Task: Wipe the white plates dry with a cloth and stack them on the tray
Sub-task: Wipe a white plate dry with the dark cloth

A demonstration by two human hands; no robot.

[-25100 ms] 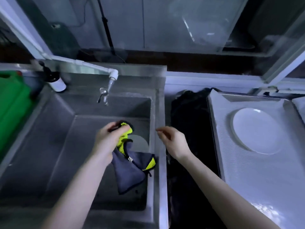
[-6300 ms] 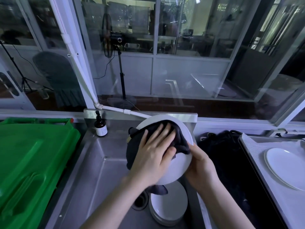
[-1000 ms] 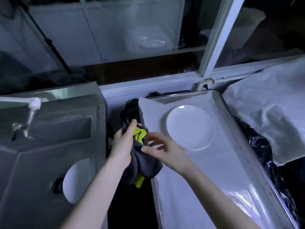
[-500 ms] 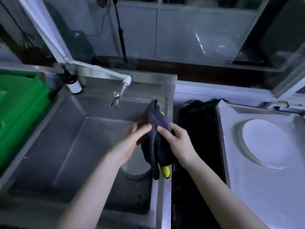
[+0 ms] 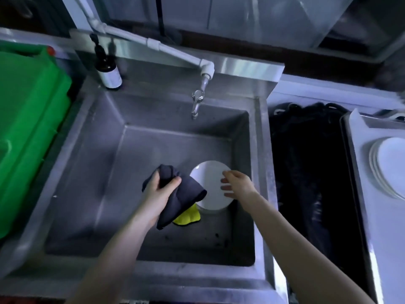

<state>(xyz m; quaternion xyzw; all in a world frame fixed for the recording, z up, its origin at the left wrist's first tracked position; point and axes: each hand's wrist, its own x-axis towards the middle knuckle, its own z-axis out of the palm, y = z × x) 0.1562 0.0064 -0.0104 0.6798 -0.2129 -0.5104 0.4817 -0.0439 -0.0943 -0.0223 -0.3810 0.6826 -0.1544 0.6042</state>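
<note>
- Two grips work over the sink. My left grip (image 5: 161, 189) is curled round a bunched dark cloth (image 5: 186, 195), thumb across the fold, closed on the cloth and nothing else.
- My right grip (image 5: 238, 185) is open, fingers loosely spread over the right part of a white plate (image 5: 207, 178). It holds nothing, and I cannot tell whether the fingertips touch the plate.
- The plate lies flat on the floor of the steel sink (image 5: 175, 145), near its right wall, with the cloth hanging over its left edge. A second rim seems to show beneath it, but I cannot tell how many plates lie there.
- Progress, as I judge it:
  - Done: several plates sit in a stack (image 5: 390, 165) on the tray (image 5: 347, 154) at far right, well apart from the sink.
  - Left: at least this plate must be lifted, wiped and carried across.
- Materials:
  - The cloth is soft and plush, dark grey with a yellow face showing at its lower corner.
  - The plate is round, smooth and glossy, and likely slick if wet.
  - The sink is dull brushed metal with square walls.
  - The tray is metal-rimmed and lined with a white sheet.
- Further out are a tap (image 5: 197, 104) over the basin, a dark labelled bottle (image 5: 108, 71) at the back left, a green plastic crate (image 5: 28, 128) at left, and a crumpled black bag (image 5: 306, 172) between sink and tray.
</note>
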